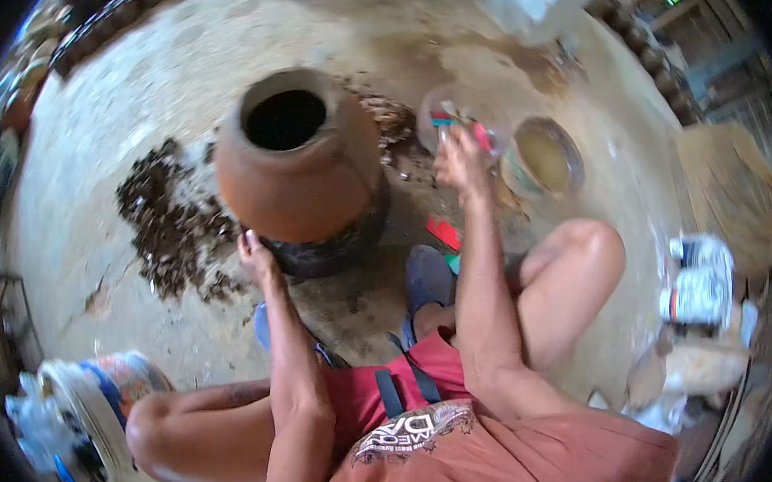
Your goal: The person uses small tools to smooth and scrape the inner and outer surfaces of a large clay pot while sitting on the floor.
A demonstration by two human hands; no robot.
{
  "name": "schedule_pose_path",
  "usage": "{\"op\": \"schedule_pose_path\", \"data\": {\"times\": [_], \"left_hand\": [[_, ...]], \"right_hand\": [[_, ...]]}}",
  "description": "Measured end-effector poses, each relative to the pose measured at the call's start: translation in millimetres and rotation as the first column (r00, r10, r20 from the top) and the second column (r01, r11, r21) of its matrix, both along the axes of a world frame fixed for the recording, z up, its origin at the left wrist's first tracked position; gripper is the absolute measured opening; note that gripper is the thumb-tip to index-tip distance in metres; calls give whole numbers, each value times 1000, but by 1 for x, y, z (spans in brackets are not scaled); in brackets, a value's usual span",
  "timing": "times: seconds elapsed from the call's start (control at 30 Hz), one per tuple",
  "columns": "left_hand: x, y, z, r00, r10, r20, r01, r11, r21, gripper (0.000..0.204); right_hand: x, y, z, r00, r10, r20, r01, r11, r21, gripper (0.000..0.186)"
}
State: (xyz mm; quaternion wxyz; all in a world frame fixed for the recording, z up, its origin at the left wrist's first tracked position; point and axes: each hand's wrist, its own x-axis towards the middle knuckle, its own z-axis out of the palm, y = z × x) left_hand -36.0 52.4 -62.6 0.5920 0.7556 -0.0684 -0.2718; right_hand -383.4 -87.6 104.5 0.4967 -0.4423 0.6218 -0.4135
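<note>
A large clay pot (309, 179) with a wide dark mouth stands in front of me, its orange-brown body resting on a dark round base (337, 249). My left hand (258, 256) is at the pot's lower left side, fingers extended against it where body and base meet. My right hand (461, 158) reaches over a clear plastic tub (430, 111) to the right of the pot. Small red, teal and pink things lie in the tub by my fingertips. Motion blurs that hand, so whether it grips one of them is unclear.
Dark clay crumbs (167, 226) spread left of the pot. A bucket of murky water (544, 158) stands beside the tub. A red piece (442, 233) lies near my right slipper (429, 278). Buckets (99, 390) are at my left, a brown sack (731, 187) at right.
</note>
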Motion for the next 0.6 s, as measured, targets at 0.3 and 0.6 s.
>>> {"op": "schedule_pose_path", "data": {"times": [0.3, 0.6], "left_hand": [[38, 3, -33, 998, -22, 57, 27, 996, -89, 56], [-24, 52, 78, 957, -221, -187, 234, 971, 54, 53]], "right_hand": [[-147, 143, 281, 893, -426, -148, 90, 491, -867, 39], [-203, 139, -49, 731, -68, -679, 195, 974, 113, 38]]}}
